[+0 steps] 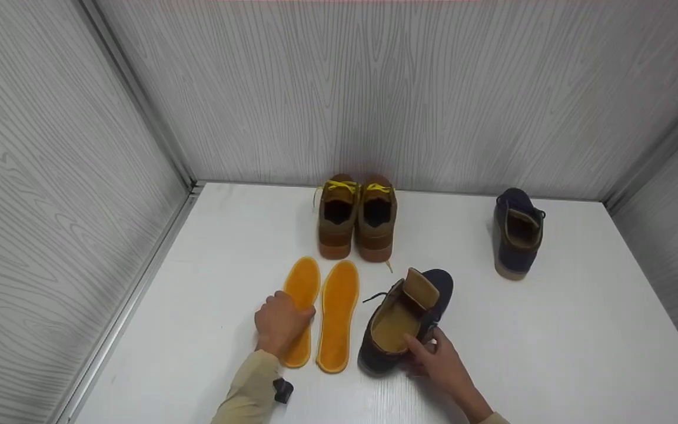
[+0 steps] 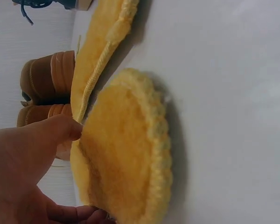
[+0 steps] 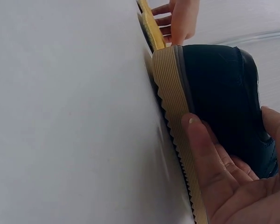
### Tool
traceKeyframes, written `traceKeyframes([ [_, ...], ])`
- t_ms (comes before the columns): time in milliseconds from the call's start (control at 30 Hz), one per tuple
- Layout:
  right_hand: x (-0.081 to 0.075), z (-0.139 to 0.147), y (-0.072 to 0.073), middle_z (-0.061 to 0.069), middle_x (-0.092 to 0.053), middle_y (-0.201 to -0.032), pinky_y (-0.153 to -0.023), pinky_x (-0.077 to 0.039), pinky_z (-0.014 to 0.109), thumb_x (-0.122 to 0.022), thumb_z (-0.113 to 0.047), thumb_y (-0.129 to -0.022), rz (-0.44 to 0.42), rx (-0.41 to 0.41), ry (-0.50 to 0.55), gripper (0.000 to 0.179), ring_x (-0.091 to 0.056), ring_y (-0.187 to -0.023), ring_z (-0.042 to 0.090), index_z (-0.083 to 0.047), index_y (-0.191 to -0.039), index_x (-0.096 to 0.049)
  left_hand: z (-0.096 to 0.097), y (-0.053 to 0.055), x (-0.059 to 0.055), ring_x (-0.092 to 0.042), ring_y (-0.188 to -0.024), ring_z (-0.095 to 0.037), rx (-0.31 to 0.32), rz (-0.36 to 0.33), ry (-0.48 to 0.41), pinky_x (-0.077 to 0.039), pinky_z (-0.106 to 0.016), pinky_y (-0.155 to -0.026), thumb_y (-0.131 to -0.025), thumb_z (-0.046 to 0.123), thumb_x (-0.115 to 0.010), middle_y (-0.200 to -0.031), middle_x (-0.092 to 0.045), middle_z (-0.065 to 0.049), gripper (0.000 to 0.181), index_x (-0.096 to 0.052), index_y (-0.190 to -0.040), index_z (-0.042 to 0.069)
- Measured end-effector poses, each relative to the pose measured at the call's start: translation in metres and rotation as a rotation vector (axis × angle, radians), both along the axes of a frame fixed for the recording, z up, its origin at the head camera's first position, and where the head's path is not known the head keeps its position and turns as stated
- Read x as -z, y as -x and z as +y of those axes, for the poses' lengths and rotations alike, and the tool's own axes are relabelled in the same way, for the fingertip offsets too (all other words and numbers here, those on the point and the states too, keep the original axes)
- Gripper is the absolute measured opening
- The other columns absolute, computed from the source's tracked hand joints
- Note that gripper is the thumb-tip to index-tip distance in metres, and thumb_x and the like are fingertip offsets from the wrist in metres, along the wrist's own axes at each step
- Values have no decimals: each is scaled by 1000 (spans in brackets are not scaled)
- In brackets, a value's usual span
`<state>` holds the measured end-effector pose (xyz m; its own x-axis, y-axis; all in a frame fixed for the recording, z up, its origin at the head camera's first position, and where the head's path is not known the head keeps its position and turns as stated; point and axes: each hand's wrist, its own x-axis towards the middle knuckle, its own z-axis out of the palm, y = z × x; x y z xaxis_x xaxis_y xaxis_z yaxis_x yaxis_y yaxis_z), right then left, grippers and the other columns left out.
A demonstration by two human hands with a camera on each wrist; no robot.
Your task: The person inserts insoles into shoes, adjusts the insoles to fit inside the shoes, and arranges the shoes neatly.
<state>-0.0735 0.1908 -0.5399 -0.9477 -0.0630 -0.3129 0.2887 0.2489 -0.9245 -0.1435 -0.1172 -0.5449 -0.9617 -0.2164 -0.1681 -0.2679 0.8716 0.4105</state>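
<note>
My left hand grips the left of two yellow fuzzy insoles across its middle, thumb on one edge and fingers on the other. In the left wrist view, this insole bends slightly between thumb and fingers. The second insole lies beside it on the white table. To the right sits a dark navy shoe with its tan tongue folded up and laces loose. My right hand holds the shoe's near right side, thumb over the collar. Seen from the right wrist, the fingers lie along its ribbed tan sole.
A pair of brown shoes with yellow laces stands against the back wall, heels toward me. The other navy shoe stands at the back right of the table. Grey wood-grain panels enclose the sides and back.
</note>
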Motion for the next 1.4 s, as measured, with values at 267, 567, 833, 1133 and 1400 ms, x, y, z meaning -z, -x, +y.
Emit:
traceKeyframes([
  [267, 1, 0, 0, 10, -67, -86, -62, -53, 34, -63, -45, -89, 15, 14, -86, 49, -65, -73, 21, -1, -100, -46, -2, -3, -2, -52, -70, -28, 63, 58, 19, -48, -45, -68, -84, 40, -62, -83, -49, -12, 57, -46, -121, 0],
  [567, 2, 0, 0, 10, -66, -87, -64, -52, 35, -60, -44, -91, -7, 16, -82, 47, -65, -74, 22, 0, -103, -46, -6, 0, -7, -47, -63, -24, 170, 109, 12, -45, -37, -61, -90, 25, -59, -76, -45, -7, 20, -58, -94, 5],
  [833, -6, -2, -2, 9, -65, -82, -63, -51, 34, -60, -43, -91, -13, 13, -100, 46, -63, -73, 22, 0, -101, -47, -10, 8, -17, -54, -72, -24, 103, -6, -104, -51, -41, -74, -90, 22, -65, -88, -56, -12, 43, -48, -118, -5],
  [1133, 5, 1, 0, 9, -69, -81, -60, -51, 33, -58, -49, -91, -14, -28, -55, 52, -66, -72, 23, 1, -101, -45, -24, 15, -19, -55, -58, -20, 30, -103, -222, -48, -30, -56, -81, 21, -69, -68, -56, -7, 25, -57, -90, 1],
  [1400, 5, 1, -1, 9, -69, -82, -59, -51, 34, -58, -48, -91, -14, -18, -45, 52, -66, -72, 23, 1, -102, -45, -24, 5, -35, -55, -63, -20, 60, -93, -242, -49, -28, -61, -85, 24, -67, -74, -58, -5, 27, -64, -99, 2],
])
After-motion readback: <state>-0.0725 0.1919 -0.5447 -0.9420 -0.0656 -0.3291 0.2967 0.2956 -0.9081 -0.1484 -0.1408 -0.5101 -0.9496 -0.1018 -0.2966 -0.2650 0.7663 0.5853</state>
